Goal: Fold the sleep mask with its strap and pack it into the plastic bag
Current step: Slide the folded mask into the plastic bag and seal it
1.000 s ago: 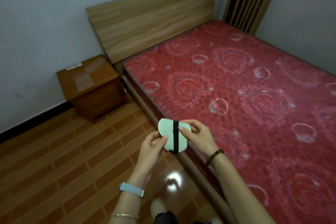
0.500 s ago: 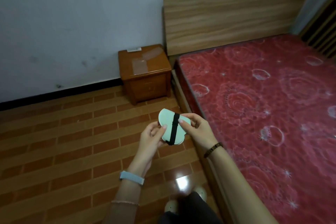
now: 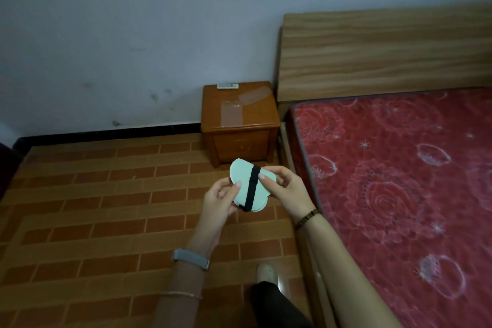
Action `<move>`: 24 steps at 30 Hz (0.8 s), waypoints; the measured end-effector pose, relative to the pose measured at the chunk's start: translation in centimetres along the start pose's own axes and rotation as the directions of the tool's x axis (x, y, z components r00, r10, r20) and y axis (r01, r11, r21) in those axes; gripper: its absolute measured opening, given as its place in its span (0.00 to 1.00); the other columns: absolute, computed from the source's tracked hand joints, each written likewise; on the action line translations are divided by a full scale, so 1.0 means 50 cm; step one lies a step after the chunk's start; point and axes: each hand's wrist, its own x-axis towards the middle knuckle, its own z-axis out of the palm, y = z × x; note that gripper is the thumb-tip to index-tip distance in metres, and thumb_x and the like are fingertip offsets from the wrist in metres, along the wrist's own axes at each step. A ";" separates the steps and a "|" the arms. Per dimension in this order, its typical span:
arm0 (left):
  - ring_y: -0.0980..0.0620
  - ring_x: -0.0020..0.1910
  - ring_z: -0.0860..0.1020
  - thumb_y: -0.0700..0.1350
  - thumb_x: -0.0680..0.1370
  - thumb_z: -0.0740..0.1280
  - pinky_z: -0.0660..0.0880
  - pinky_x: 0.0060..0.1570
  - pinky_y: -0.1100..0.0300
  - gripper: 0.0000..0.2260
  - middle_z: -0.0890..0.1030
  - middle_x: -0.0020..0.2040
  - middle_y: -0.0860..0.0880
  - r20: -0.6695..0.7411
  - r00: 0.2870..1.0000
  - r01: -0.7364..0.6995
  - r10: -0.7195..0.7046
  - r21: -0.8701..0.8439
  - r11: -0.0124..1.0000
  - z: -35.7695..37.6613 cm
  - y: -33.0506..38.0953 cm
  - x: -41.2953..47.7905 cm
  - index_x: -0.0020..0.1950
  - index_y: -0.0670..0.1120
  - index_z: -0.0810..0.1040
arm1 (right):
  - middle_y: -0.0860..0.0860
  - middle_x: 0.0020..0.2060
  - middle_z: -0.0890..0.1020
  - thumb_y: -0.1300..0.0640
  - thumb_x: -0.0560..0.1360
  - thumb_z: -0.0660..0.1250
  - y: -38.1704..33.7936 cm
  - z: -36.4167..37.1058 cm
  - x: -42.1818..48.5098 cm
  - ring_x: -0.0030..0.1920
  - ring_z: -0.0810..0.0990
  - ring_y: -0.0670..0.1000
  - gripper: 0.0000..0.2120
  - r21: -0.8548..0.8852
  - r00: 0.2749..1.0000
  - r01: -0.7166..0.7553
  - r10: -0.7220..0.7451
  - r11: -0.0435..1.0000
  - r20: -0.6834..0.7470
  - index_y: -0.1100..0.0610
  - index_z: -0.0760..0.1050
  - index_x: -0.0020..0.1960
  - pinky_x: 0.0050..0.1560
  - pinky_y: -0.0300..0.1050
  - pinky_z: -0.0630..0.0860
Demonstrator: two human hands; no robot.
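A pale green sleep mask (image 3: 242, 180), folded in half, is held in the air over the floor with its black strap (image 3: 251, 188) wrapped across it. My left hand (image 3: 221, 198) pinches its left edge, thumb on top. My right hand (image 3: 286, 189) grips its right edge, thumb beside the strap. Two clear plastic bags (image 3: 232, 114) lie flat on top of the wooden nightstand (image 3: 239, 125) beyond my hands.
A bed with a red patterned mattress (image 3: 399, 181) and a wooden headboard (image 3: 383, 53) fills the right side. Brick-patterned floor (image 3: 106, 208) spreads to the left. A small white object (image 3: 227, 86) lies at the nightstand's back edge. My leg and shoe (image 3: 267, 273) are below.
The view has swung left, from the bed toward the nightstand and floor. Both hands keep the same hold on the folded mask.
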 end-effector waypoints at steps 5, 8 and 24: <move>0.50 0.54 0.83 0.46 0.78 0.68 0.83 0.44 0.62 0.17 0.83 0.56 0.47 -0.060 0.998 -0.035 0.035 -0.005 0.999 0.040 0.053 0.098 0.66 0.44 0.75 | 0.58 0.54 0.83 0.58 0.76 0.69 -0.045 -0.035 0.127 0.55 0.82 0.54 0.13 -0.031 0.998 0.029 -0.028 0.999 0.060 0.63 0.78 0.58 0.48 0.43 0.82; 0.47 0.54 0.83 0.45 0.78 0.68 0.83 0.43 0.61 0.17 0.83 0.57 0.45 -0.087 0.995 -0.044 0.042 -0.024 0.999 0.051 0.079 0.148 0.66 0.43 0.75 | 0.58 0.54 0.83 0.59 0.76 0.69 -0.069 -0.041 0.189 0.53 0.82 0.54 0.13 -0.037 0.995 0.040 -0.037 0.999 0.088 0.64 0.77 0.58 0.44 0.38 0.82; 0.57 0.46 0.83 0.48 0.78 0.68 0.79 0.35 0.68 0.06 0.83 0.50 0.54 -0.138 0.986 -0.090 0.089 -0.005 0.996 -0.003 0.215 0.486 0.55 0.53 0.79 | 0.58 0.51 0.84 0.56 0.75 0.70 -0.126 0.030 0.556 0.50 0.83 0.53 0.12 -0.050 0.990 -0.029 0.035 0.998 0.139 0.60 0.77 0.57 0.49 0.49 0.82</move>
